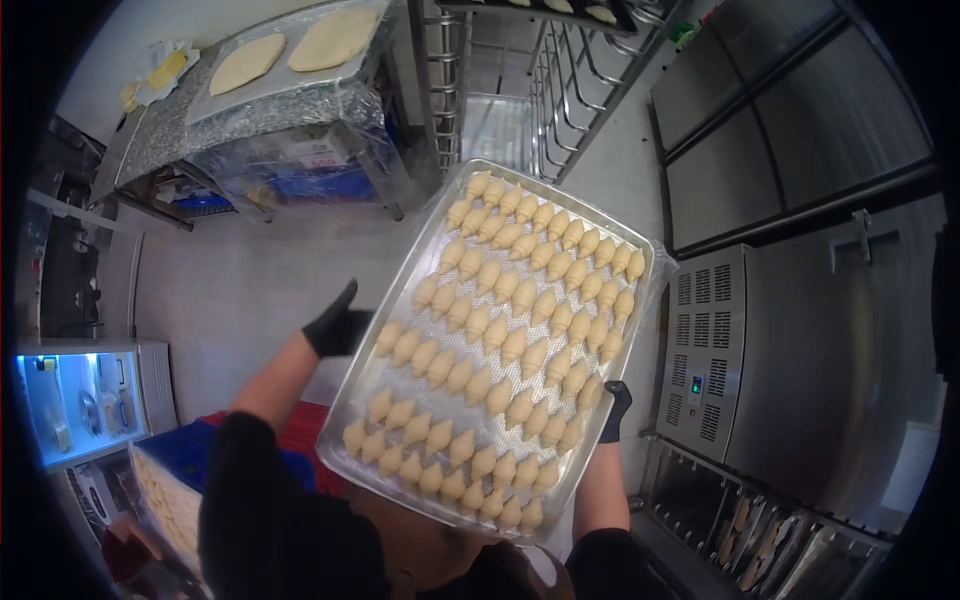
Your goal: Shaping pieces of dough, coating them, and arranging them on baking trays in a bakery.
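Observation:
I hold a large metal baking tray [345,405] in front of me, over the floor. Rows of small unbaked croissants [515,343] cover its perforated surface. My left hand [338,325], in a black glove, is at the tray's left edge; its thumb sticks up apart from the rim, and the fingers go out of sight beneath the tray. At the right edge my right hand [615,410], also gloved in black, grips the rim with its thumb on top. Clear plastic film [655,275] hangs from the tray's far right side.
A tall metal rack [447,90] stands ahead, with a dark tray [560,10] high on it. At the far left, a stone-topped table [150,150] bears flat dough pieces [247,65]. Steel cabinets [830,330] line the right, above a lower rack [740,520]. Blue and red crates [305,430] stand near left.

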Tool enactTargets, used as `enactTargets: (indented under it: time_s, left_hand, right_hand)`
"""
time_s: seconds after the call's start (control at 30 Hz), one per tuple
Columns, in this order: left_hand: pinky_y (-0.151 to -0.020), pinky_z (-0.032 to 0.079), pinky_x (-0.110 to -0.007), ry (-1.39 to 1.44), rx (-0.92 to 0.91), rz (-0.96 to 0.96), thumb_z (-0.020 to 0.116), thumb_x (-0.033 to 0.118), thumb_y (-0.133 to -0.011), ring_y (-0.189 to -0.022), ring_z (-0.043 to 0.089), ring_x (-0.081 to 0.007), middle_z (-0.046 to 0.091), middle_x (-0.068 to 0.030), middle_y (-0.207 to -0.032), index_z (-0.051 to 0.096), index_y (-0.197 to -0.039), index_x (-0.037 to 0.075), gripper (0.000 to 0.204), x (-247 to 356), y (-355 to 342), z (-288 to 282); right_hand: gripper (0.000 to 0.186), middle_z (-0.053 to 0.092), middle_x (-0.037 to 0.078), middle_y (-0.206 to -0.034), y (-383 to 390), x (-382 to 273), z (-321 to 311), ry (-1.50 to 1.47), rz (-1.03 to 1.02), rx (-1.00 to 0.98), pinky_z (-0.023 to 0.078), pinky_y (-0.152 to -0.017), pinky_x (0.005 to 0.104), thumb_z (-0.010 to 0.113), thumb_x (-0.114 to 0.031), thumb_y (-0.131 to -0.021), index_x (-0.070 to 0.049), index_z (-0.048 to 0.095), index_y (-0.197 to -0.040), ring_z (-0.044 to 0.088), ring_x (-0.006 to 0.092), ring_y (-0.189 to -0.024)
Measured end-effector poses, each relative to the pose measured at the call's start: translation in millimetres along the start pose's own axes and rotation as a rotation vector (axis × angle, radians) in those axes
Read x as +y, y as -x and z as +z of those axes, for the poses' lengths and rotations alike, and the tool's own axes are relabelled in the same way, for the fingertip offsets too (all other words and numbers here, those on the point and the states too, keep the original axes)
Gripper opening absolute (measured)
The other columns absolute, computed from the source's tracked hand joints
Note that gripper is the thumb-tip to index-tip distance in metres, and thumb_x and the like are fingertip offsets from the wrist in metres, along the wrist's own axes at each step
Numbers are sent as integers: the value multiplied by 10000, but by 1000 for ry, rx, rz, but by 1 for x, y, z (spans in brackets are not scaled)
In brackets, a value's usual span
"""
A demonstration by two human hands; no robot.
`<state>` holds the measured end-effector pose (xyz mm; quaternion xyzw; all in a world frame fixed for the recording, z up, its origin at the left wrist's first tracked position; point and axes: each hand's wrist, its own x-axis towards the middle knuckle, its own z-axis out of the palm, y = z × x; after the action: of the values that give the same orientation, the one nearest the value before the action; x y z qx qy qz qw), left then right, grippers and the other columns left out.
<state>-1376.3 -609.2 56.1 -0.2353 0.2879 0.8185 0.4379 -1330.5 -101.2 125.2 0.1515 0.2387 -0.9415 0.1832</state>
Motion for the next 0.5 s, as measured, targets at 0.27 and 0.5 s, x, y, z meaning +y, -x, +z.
enactTargets:
  time_s: [0.27,0.5]
  left_hand:
    - [-925,481,-417,-109,-233,325,581,315,-952,-1042,595,-253,632,-86,-1119,539,-1241,101,362,-56,74,95]
    - [-811,482,-412,241,-1218,958,543,317,-1026,-784,525,-176,563,29,-807,570,-882,242,164,-84,-10,220]
  right_hand:
    - [586,649,180,-1132,-40,-11,-169,120,-41,-11,519,-938,368,467,-235,-828,-16,481,-1372,636,262,-1013]
    - [468,669,170,-1024,-55,28,-113,-11,-171,-93,543,-870,322,428,-189,-881,17,541,-1286,656,243,-916]
